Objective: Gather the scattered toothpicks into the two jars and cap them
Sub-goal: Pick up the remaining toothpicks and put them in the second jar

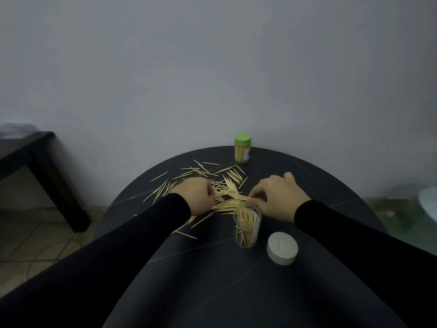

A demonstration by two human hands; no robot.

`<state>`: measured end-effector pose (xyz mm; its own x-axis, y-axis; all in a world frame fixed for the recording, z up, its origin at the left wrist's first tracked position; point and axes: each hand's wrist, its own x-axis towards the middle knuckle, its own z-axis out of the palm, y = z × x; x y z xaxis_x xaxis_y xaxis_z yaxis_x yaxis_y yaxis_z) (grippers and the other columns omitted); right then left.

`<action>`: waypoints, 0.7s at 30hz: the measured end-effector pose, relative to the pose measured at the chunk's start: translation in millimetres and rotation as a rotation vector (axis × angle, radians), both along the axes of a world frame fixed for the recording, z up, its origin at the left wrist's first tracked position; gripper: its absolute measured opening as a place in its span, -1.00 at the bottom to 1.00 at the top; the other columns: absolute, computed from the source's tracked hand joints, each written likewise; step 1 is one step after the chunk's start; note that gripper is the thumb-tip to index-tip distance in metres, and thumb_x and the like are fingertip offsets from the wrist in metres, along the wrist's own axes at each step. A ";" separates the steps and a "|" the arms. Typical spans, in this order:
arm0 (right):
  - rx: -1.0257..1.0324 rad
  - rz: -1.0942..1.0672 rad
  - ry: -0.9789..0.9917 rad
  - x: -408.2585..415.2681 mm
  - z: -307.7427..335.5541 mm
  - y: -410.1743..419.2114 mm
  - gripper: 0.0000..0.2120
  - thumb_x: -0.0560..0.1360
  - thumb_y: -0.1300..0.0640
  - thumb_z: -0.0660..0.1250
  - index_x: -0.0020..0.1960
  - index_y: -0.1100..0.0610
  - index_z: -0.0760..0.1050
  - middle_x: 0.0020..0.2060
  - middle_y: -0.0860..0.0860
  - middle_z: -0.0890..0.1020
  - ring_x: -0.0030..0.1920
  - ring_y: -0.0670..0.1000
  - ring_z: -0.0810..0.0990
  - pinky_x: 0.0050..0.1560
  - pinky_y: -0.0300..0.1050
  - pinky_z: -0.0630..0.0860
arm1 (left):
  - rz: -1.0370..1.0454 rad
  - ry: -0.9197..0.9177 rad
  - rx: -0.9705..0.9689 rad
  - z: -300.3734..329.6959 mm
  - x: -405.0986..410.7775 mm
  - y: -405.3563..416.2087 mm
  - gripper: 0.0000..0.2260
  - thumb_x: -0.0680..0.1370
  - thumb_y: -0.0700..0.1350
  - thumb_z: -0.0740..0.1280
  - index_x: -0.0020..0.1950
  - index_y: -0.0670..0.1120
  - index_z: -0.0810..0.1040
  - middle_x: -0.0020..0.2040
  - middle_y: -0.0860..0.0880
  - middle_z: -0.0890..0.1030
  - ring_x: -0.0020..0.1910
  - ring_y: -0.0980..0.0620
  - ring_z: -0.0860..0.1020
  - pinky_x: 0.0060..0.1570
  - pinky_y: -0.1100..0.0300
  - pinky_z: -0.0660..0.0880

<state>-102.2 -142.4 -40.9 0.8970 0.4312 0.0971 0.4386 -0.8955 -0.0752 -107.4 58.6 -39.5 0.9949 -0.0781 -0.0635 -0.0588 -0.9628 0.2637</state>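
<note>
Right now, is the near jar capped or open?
Open. The clear jar stands upright with toothpicks poking out of its bare mouth, and its white cap lies apart on the table.

Long black sleeves to the wrists, left hand and right hand bare.

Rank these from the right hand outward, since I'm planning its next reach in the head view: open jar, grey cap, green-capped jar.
From the right hand:
1. Open jar, just below its fingers.
2. Grey cap, nearer the person, right of that jar.
3. Green-capped jar, at the table's far edge.
</note>
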 end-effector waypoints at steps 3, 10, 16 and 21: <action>-0.035 0.003 0.032 -5.5 -2.9 2.7 -0.72 0.57 -0.15 0.20 0.15 -0.08 0.57 0.02 -0.13 0.59 0.11 -0.05 0.48 0.31 0.07 0.17 | 0.012 -0.006 0.009 0.2 -3.0 0.6 -0.84 0.58 0.00 0.26 0.06 -0.01 0.58 0.03 0.01 0.60 -0.01 0.05 0.53 0.03 0.19 0.48; 0.093 -0.045 0.026 -7.7 2.2 8.2 -0.75 0.57 -0.13 0.22 0.13 -0.06 0.58 -0.03 -0.14 0.60 0.05 -0.08 0.50 0.36 0.09 0.15 | 0.063 -0.132 -0.046 7.1 -12.6 -1.9 -0.81 0.60 0.01 0.22 0.10 -0.03 0.55 0.04 0.01 0.59 0.01 0.03 0.53 0.03 0.15 0.49; 0.220 -0.078 0.002 -10.5 11.6 6.0 -0.79 0.55 -0.14 0.26 0.08 -0.08 0.56 -0.07 -0.13 0.62 0.01 -0.09 0.50 0.33 0.02 0.14 | 0.046 -0.212 -0.302 4.7 -16.3 -4.1 -0.91 0.58 0.00 0.27 0.00 0.00 0.49 -0.09 0.06 0.55 -0.10 0.10 0.51 -0.13 0.25 0.45; 0.375 -0.061 -0.026 -18.1 18.0 3.4 -0.79 0.53 -0.15 0.28 0.04 -0.09 0.58 -0.18 -0.22 0.54 -0.05 -0.14 0.45 0.29 -0.03 0.19 | -0.008 -0.246 -0.637 7.9 -20.4 -6.3 -0.90 0.54 -0.05 0.35 -0.07 -0.07 0.57 -0.13 -0.01 0.63 -0.10 0.01 0.58 -0.01 0.10 0.52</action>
<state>-120.3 -139.0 -22.8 0.9151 0.3074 0.2610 0.3915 -0.8322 -0.3925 -127.8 52.3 -31.6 0.9738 -0.0324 0.2250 -0.1957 -0.6232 0.7572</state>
